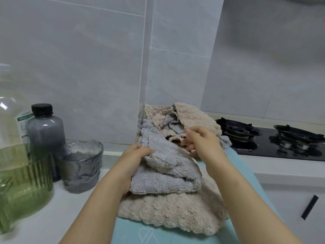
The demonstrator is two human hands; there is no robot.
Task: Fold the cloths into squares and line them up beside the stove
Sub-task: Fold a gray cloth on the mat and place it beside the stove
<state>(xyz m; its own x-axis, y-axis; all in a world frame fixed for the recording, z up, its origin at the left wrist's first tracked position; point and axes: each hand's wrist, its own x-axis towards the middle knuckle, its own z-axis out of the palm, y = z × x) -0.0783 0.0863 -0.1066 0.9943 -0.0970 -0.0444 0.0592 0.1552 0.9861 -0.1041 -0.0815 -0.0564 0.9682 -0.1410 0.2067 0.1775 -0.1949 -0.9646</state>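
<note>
Soft fleece cloths [168, 173] heaped unfolded on a teal mat [158, 235] on the tabletop [70, 208], at nine o'clock of the stove [263, 138].
The left hand [135, 155] clamps the nine o'clock edge of the top grey cloth [163, 184], thumb over the pile and fingers hidden beneath. That cloth lies on a larger beige cloth [172, 212]. The right hand [198, 140] reaches into the folds at one o'clock, its fingers [189, 147] apart and nearly straight, their tips touching beige fabric. The cloths look light, limp and non-slippery, likely to sag and cling together. Each is best taken by two corners of one edge.
</note>
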